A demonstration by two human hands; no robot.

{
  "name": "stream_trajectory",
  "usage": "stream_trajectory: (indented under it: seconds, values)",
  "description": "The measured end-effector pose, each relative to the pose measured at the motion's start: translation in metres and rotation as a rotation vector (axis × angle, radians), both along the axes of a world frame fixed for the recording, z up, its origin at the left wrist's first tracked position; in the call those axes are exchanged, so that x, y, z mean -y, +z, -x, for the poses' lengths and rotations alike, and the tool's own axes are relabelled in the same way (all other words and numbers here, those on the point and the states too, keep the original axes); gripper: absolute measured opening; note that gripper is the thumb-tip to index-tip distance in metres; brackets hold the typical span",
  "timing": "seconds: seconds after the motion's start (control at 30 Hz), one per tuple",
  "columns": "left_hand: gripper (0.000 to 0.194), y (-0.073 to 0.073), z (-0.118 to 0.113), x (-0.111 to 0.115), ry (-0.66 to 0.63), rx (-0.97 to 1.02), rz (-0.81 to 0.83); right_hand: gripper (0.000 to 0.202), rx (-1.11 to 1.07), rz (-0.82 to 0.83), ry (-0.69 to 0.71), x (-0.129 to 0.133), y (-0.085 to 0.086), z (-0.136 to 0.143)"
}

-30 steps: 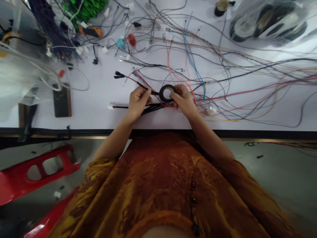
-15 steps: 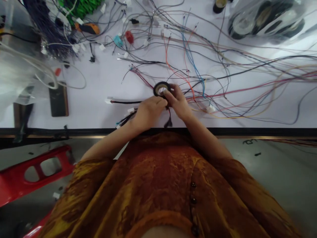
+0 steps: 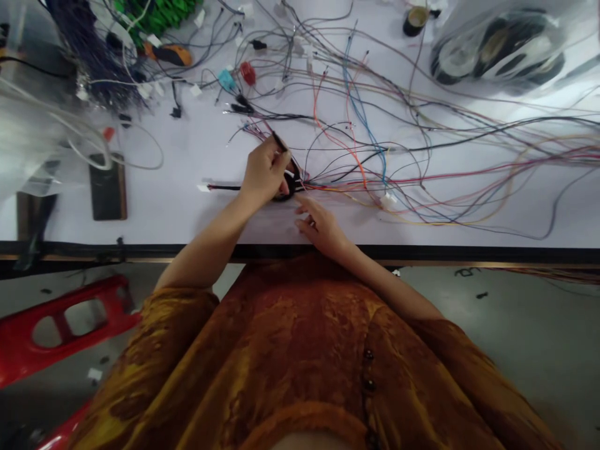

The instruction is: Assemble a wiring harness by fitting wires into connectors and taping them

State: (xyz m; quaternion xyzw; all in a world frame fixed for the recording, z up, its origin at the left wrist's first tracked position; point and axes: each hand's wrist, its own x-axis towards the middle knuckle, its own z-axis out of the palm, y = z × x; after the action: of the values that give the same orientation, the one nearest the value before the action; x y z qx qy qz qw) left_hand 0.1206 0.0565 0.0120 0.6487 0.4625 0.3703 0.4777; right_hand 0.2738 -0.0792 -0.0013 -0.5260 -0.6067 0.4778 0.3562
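Note:
My left hand [image 3: 265,172] is closed, its thumb and fingers pinching a black tape roll [image 3: 280,142]. The roll is tilted nearly edge-on and partly hidden by the fingers. Under and beside that hand lies a wire harness [image 3: 295,182], with black wrapping where its wires come together. A black-sleeved branch [image 3: 225,187] with a white connector sticks out to the left. My right hand [image 3: 323,226] lies low over the table just below the harness, fingers apart and holding nothing; its fingertips are close to the wires.
Loose wires [image 3: 365,125] spread across the white table to the right. A phone-like dark block [image 3: 109,187] lies at left. At the back are an orange-black handled tool [image 3: 171,54], green parts [image 3: 159,14], another tape roll [image 3: 415,22] and a plastic bag [image 3: 501,47] of rolls.
The tape roll has gone from lying face-up between both hands to being tilted in my left hand, which moved up and left. My right hand has let go and dropped toward the table edge.

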Motion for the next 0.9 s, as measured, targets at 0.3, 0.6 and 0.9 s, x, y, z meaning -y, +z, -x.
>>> stream_trajectory:
  seconds: [0.3, 0.6, 0.9]
  values:
    - [0.017, 0.039, -0.025, 0.079, -0.383, -0.71, -0.48, 0.028, -0.166, 0.21, -0.218, -0.06, 0.01, -0.027]
    - [0.032, -0.018, 0.026, 0.047, 0.096, 0.052, -0.046, 0.037, -0.008, 0.189, -0.373, -0.054, 0.006, -0.047]
    - [0.03, -0.016, 0.014, 0.043, 0.03, 0.075, 0.063, 0.017, 0.099, 0.033, -0.231, -0.084, 0.028, -0.027]
